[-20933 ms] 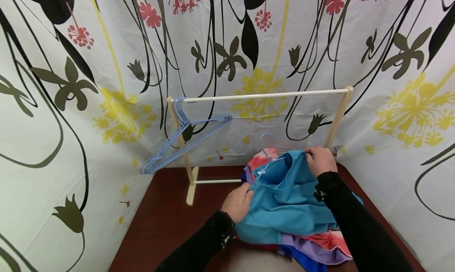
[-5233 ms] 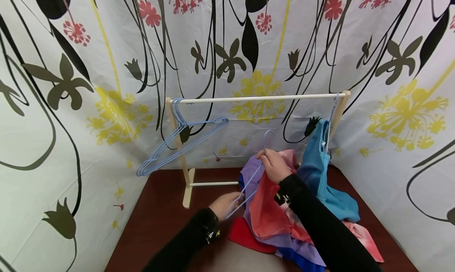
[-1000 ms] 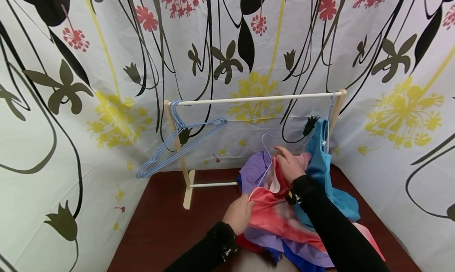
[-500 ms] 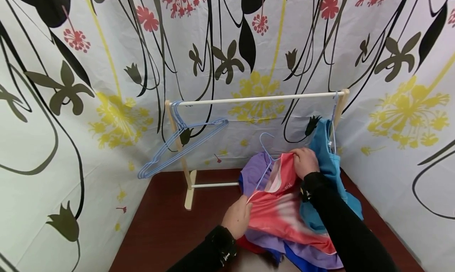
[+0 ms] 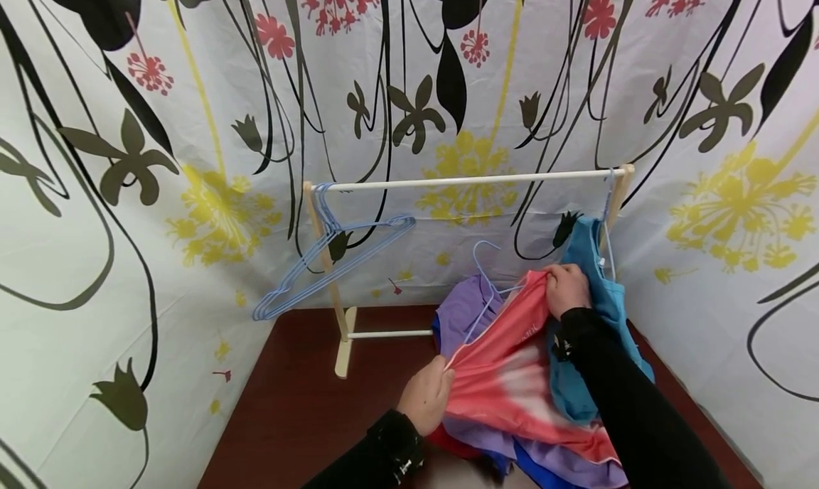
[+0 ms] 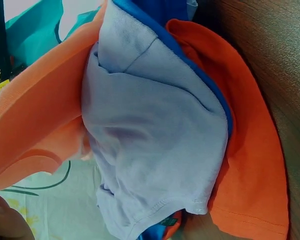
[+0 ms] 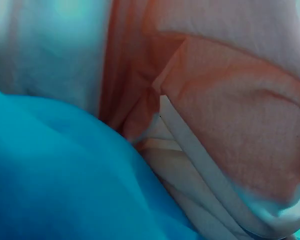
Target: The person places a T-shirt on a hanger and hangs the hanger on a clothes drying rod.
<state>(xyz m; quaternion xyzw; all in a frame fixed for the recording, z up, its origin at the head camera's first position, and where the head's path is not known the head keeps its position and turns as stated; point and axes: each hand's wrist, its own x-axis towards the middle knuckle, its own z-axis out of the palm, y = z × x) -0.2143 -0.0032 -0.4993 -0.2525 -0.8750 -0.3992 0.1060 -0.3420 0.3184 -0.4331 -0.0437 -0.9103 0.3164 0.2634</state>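
A red-and-white shirt (image 5: 512, 375) is stretched over a light blue wire hanger (image 5: 481, 290) above a pile of clothes on the table. My left hand (image 5: 427, 398) pinches the shirt's near shoulder and the hanger's end. My right hand (image 5: 566, 288) grips the far shoulder of the shirt (image 7: 225, 100) close to the hanger's other end. A purple garment (image 5: 462, 311) lies behind and below, also seen as purple cloth (image 6: 155, 145) in the left wrist view. A teal shirt (image 5: 591, 311) hangs on a hanger at the right end of the rack's rail (image 5: 467, 180).
A small wooden rack (image 5: 325, 261) stands at the back of the dark brown table (image 5: 301, 411). Several empty blue hangers (image 5: 333, 258) hang at its left end. Blue and red garments (image 5: 537, 468) lie under the pile. A floral curtain (image 5: 128, 155) surrounds the table.
My right hand has slid right along the shirt's collar, pulling the red-and-white shirt over the hanger's far end. Five seconds ago the hanger was still bare in my hands.
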